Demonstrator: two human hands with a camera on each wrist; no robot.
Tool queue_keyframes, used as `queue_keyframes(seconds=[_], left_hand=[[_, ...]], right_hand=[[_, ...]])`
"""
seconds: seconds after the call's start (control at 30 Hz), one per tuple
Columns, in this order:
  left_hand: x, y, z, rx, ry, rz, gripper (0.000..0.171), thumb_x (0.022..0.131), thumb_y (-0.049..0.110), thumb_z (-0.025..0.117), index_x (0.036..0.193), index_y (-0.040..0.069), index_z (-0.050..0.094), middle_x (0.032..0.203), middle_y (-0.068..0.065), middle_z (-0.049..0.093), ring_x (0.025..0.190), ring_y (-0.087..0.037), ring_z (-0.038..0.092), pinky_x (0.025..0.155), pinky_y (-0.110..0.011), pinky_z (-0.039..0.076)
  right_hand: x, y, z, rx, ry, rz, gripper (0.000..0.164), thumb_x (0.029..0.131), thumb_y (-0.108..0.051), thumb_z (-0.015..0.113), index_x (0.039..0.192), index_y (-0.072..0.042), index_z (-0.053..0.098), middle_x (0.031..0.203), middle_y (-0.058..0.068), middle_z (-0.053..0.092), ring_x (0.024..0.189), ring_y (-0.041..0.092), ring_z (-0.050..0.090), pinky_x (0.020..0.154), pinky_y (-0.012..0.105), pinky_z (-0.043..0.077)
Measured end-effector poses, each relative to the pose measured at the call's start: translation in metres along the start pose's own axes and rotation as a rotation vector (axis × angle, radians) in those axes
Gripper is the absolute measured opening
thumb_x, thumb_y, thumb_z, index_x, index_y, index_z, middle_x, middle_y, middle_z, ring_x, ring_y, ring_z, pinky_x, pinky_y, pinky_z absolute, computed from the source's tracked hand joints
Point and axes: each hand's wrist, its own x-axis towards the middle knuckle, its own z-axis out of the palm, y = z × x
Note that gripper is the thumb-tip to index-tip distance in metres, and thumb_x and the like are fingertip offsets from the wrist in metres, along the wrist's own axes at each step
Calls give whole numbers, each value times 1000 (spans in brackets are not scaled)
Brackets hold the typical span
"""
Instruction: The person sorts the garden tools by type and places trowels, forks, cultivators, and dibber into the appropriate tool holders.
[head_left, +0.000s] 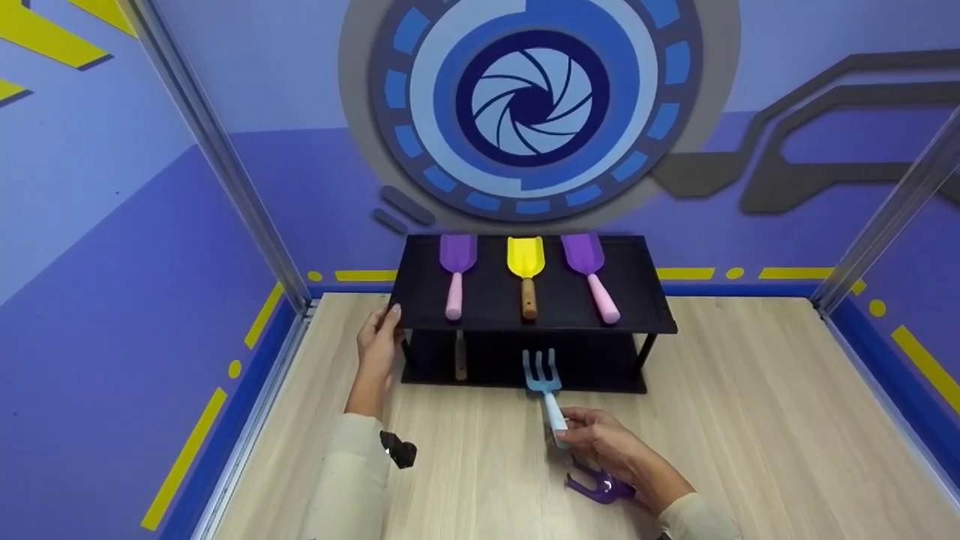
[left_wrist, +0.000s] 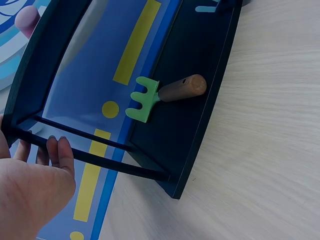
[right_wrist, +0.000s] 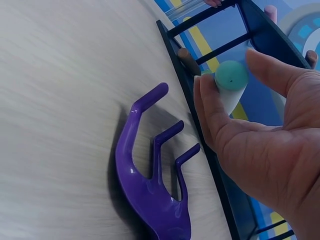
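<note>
My right hand pinches the handle of a light blue hand fork, its tines pointing at the lower level of a black two-level rack. In the right wrist view, the handle's rounded green end shows between thumb and fingers. Below that hand, a purple claw-like hand rake lies on the table. At the rack's left end, my left hand grips the upper level's edge, thumb on top. On the lower level rests a green hand fork with a wooden handle.
Lying across the rack's top are a purple scoop with a pink handle, a yellow scoop with a wooden handle and another purple scoop. Printed blue and purple walls surround the wood-grain table.
</note>
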Motion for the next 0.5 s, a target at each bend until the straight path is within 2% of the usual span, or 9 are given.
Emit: queue_keyframes(seconds=[0.13,0.37,0.5], left_hand=[[0,0,-1,18,-10,18,36,110,33,61,134,7,64,113,3,63,107,-12,61,115,-45,48],[-1,0,-2,35,-5,17,35,110,34,61,133,7,65,107,7,62,103,-10,60,110,-41,49],[-1,0,0,30,-1,21,34,110,32,61,134,7,65,107,6,62,102,-10,60,110,-42,50]], right_hand=[[1,1,1,12,-16,-8,77,96,-5,73,156,20,31,120,9,69,104,11,67,87,20,56],[1,0,1,-4,-18,-2,77,97,-7,73,156,19,31,122,12,70,108,15,69,92,26,57],[2,1,2,-7,-14,-14,78,97,-8,73,156,20,30,118,10,69,104,12,69,90,24,58]])
